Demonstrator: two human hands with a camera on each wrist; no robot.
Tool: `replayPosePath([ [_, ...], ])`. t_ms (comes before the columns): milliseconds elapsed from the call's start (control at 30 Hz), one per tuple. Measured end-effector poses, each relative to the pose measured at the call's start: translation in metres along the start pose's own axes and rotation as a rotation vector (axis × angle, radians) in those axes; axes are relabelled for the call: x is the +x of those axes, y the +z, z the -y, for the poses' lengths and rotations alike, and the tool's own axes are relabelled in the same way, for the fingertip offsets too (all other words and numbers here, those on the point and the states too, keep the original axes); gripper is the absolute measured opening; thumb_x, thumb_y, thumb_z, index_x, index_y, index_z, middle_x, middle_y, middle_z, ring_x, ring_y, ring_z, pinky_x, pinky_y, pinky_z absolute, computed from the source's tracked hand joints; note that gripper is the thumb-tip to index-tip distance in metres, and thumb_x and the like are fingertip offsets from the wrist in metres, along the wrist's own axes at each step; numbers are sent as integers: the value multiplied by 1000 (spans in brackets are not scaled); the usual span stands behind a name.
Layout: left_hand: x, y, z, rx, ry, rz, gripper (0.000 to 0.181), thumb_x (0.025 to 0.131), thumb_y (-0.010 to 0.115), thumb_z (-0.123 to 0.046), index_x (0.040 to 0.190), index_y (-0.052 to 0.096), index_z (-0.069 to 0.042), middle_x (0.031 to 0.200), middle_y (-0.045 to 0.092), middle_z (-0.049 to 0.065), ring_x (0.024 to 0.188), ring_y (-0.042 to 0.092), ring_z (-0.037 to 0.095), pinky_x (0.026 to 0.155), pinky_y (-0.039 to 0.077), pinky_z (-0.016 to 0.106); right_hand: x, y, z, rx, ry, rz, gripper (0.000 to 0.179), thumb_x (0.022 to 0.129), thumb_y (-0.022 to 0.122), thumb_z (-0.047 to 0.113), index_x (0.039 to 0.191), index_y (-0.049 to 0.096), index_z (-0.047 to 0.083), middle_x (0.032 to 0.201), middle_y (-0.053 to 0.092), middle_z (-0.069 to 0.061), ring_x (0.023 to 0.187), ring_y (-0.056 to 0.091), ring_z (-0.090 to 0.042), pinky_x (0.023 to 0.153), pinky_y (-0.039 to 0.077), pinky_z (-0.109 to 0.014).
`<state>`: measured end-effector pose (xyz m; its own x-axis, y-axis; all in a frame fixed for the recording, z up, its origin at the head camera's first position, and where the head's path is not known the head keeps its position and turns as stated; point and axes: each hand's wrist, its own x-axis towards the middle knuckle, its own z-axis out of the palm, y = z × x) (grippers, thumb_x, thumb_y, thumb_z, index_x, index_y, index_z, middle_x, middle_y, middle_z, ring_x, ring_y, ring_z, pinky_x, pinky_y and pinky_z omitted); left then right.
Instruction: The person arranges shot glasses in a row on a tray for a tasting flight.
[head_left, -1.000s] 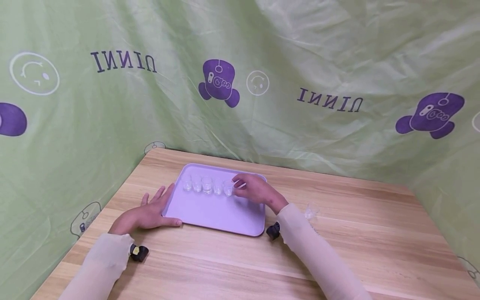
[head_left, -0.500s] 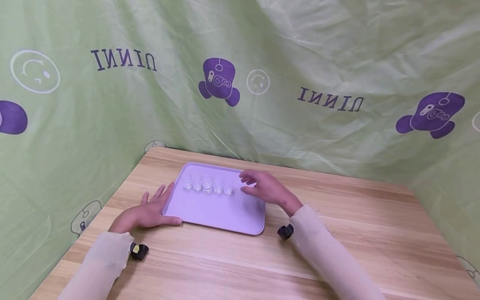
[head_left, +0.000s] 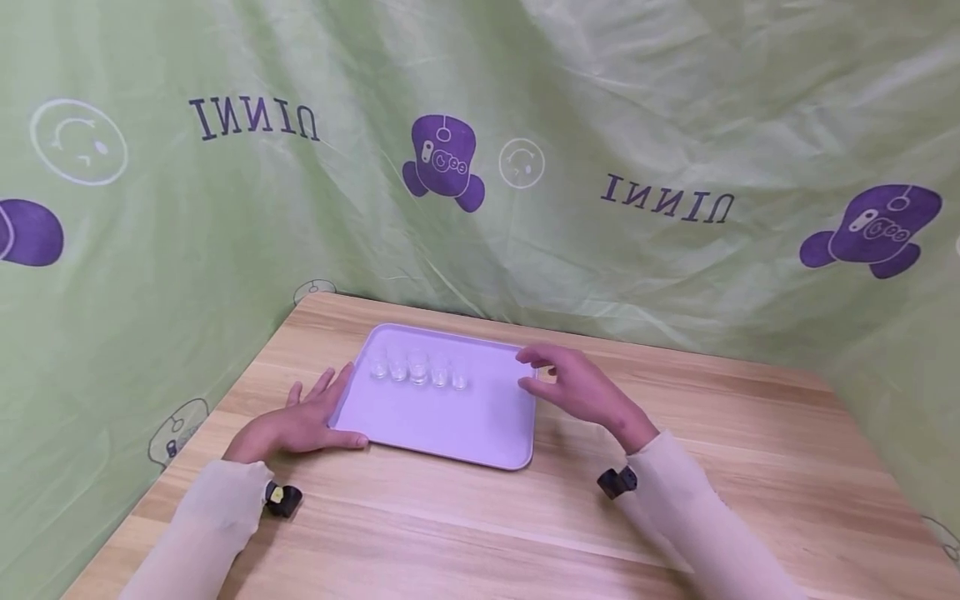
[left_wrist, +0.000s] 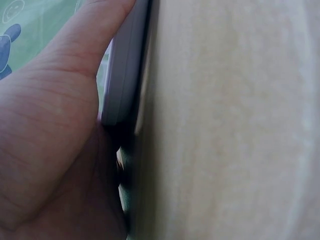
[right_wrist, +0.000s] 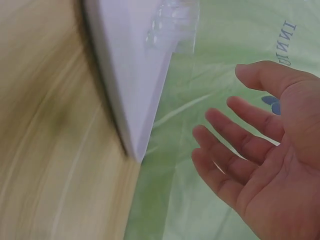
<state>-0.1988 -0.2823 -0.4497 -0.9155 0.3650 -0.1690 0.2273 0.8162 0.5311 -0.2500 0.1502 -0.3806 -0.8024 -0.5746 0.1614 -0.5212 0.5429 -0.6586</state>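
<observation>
Several small clear glasses stand upright in a row on the purple tray, toward its back left. My left hand rests at the tray's near left corner, fingers spread along the left side and thumb on the front edge. In the left wrist view, the thumb lies against the tray's rim. By the tray's right edge hovers my right hand, holding nothing, its fingers loosely bent. The right wrist view shows that palm bare, apart from the glasses.
The tray lies on a wooden table, with more tabletop to its right. A green printed curtain hangs close behind the table and along its sides.
My right hand has drawn away rightward from the end glass in the row. The single glass seen earlier right of the tray is now out of sight behind the arm. My left hand stays put.
</observation>
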Motion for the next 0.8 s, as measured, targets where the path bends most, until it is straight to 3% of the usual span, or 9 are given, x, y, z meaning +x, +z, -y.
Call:
replayPosePath([
  [200, 0, -1, -3, 7, -2, -1, 129, 85, 75, -63, 162, -6, 2, 168, 2, 28, 152, -8, 48, 110, -16, 71, -25, -13, -9, -88, 8, -52, 40, 98, 73, 21, 134, 66, 5, 135, 66, -7, 130, 57, -30, 105, 45, -55],
  [467, 1, 2, 3, -9, 6, -11, 130, 84, 75, -65, 162, -7, 0, 168, 0, 27, 152, -10, 48, 110, -19, 70, -51, -25, -23, -116, 66, -92, 45, 96, 76, 18, 137, 63, 6, 139, 63, -8, 134, 53, -30, 110, 41, -53],
  [600, 1, 4, 5, -1, 0, -13, 130, 84, 74, -66, 163, -8, -2, 170, -2, 23, 153, -11, 45, 111, -20, 69, -61, -30, -30, -125, 84, -104, 46, 96, 76, 18, 138, 63, 5, 139, 63, -9, 134, 53, -32, 109, 41, -55],
  [800, 1, 0, -2, -18, 24, -9, 128, 85, 76, -61, 162, -6, 2, 168, -1, 27, 152, -10, 50, 109, -18, 73, -82, -36, -41, -106, 137, -100, 48, 98, 74, 23, 139, 61, 3, 138, 62, -12, 128, 56, -38, 101, 45, -61],
])
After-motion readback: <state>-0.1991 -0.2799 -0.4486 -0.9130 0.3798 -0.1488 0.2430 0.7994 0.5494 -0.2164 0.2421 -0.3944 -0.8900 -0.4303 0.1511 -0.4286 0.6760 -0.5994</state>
